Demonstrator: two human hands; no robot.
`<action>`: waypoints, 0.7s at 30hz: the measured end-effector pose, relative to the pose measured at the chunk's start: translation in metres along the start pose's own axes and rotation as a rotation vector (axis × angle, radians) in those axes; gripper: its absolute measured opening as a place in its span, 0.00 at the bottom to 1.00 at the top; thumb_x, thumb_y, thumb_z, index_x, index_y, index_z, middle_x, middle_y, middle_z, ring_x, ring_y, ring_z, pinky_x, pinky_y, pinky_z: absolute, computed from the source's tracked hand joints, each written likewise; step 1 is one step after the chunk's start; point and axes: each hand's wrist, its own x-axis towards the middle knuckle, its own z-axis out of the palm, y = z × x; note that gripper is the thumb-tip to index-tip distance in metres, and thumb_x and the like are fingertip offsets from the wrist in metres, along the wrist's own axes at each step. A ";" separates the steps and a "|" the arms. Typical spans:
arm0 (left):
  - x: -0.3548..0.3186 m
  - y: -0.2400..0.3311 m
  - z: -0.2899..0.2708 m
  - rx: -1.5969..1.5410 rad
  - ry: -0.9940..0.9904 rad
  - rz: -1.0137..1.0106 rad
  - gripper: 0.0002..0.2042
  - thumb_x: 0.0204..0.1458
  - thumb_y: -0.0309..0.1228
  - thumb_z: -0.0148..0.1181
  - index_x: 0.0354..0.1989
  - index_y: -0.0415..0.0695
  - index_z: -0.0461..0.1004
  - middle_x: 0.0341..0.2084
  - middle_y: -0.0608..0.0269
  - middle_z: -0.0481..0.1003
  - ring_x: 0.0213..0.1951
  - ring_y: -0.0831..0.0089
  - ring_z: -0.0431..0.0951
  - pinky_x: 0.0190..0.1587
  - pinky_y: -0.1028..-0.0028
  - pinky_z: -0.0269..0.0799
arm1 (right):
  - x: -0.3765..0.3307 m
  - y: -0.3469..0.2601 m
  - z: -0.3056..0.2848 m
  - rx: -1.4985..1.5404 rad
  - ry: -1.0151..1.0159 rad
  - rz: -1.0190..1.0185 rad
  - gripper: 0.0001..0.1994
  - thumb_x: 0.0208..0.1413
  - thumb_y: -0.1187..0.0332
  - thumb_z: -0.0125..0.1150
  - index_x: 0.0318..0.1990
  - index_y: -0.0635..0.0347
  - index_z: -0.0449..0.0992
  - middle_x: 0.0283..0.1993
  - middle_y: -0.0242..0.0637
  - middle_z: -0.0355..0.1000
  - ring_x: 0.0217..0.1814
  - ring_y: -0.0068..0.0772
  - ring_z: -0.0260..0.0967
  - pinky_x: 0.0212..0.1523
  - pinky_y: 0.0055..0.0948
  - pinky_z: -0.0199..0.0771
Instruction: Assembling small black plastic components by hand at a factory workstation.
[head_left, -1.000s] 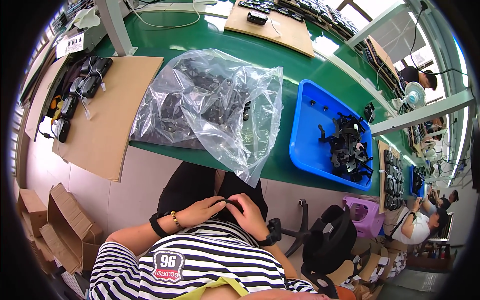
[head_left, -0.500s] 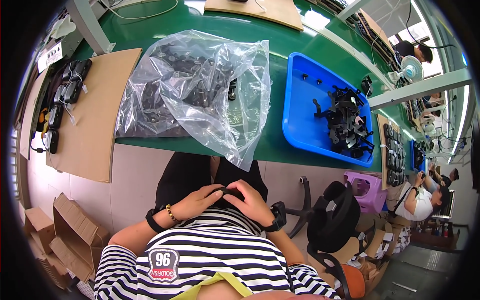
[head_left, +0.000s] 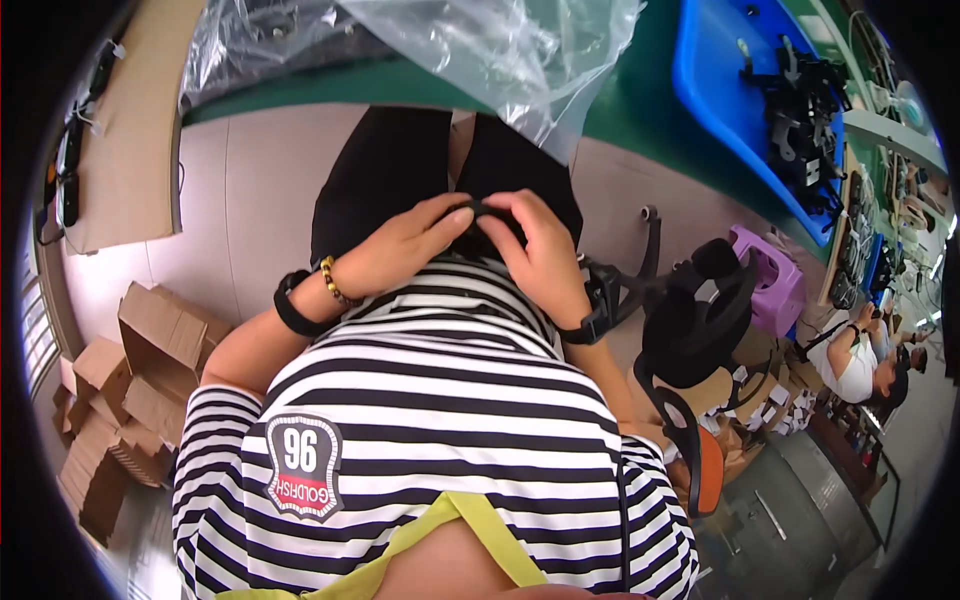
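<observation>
head view: two hands (head_left: pixel 470 250), one black part (head_left: pixel 487 212)

A green worktable (head_left: pixel 640 110) runs across twelve o'clock, above a pale smooth floor (head_left: pixel 250 190). Flattened cardboard boxes (head_left: pixel 120 400) pile up at eight o'clock. A black office chair (head_left: pixel 700 320) and a purple stool (head_left: pixel 765 280) stand at three o'clock. Daylight brightens the upper right.

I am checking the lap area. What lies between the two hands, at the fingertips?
In the head view, a small black part sits between the left hand and the right hand, pinched by both over the lap; its exact shape is unclear.
</observation>
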 end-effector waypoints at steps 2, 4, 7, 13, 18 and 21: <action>-0.002 0.007 -0.002 -0.031 0.011 -0.027 0.24 0.73 0.44 0.46 0.68 0.40 0.66 0.51 0.59 0.74 0.50 0.75 0.73 0.56 0.75 0.69 | 0.004 -0.004 0.005 -0.046 0.074 0.053 0.12 0.61 0.73 0.65 0.50 0.65 0.77 0.43 0.42 0.75 0.45 0.39 0.76 0.47 0.30 0.74; -0.005 0.013 -0.003 0.026 0.008 -0.003 0.24 0.73 0.44 0.46 0.68 0.39 0.66 0.55 0.56 0.73 0.55 0.71 0.73 0.61 0.73 0.67 | 0.004 -0.005 -0.002 -0.005 0.031 0.045 0.12 0.61 0.73 0.65 0.51 0.65 0.77 0.43 0.42 0.75 0.46 0.39 0.76 0.48 0.30 0.74; -0.008 0.010 -0.001 0.059 -0.005 0.013 0.25 0.72 0.45 0.46 0.67 0.38 0.66 0.57 0.53 0.73 0.58 0.68 0.73 0.63 0.71 0.65 | -0.002 -0.003 -0.008 0.072 -0.042 0.021 0.12 0.61 0.74 0.65 0.51 0.65 0.77 0.44 0.41 0.75 0.46 0.38 0.76 0.49 0.30 0.74; -0.013 0.004 0.005 0.117 -0.031 0.060 0.25 0.72 0.44 0.47 0.67 0.38 0.66 0.58 0.51 0.72 0.61 0.64 0.72 0.65 0.69 0.64 | -0.011 0.008 0.004 0.113 -0.026 0.040 0.12 0.61 0.73 0.65 0.50 0.65 0.77 0.44 0.39 0.76 0.47 0.36 0.76 0.50 0.29 0.73; -0.011 0.003 0.005 0.115 -0.023 0.041 0.24 0.72 0.43 0.48 0.68 0.38 0.66 0.58 0.50 0.72 0.61 0.63 0.71 0.66 0.68 0.63 | -0.008 0.007 0.008 0.120 0.020 0.056 0.11 0.62 0.73 0.65 0.49 0.65 0.77 0.43 0.39 0.76 0.46 0.35 0.75 0.50 0.29 0.72; -0.006 0.004 0.005 0.132 0.000 0.073 0.24 0.72 0.43 0.48 0.68 0.37 0.66 0.57 0.52 0.73 0.59 0.65 0.72 0.64 0.69 0.65 | -0.003 0.010 0.010 0.109 0.058 0.048 0.10 0.62 0.73 0.65 0.48 0.65 0.77 0.43 0.39 0.75 0.46 0.36 0.75 0.50 0.29 0.72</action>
